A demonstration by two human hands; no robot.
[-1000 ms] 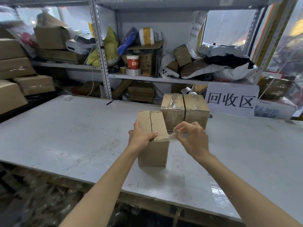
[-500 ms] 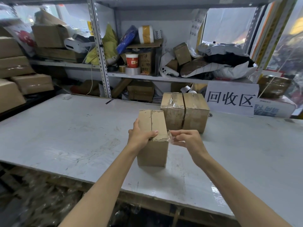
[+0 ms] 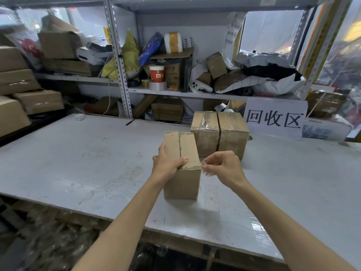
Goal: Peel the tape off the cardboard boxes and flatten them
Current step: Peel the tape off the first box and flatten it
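The left hand (image 3: 166, 165) is gripping the near box (image 3: 181, 182), thumb pressing its top. The right hand (image 3: 224, 169) is pinching clear tape (image 3: 205, 167), which is probably best pulled low and steadily.

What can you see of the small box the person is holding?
A small brown cardboard box stands upright on the white table. Its two top flaps lie shut, meeting at a centre seam with no tape showing there. The left hand grips its top near edge, thumb on the flaps. The right hand pinches crumpled clear tape beside its top right corner.
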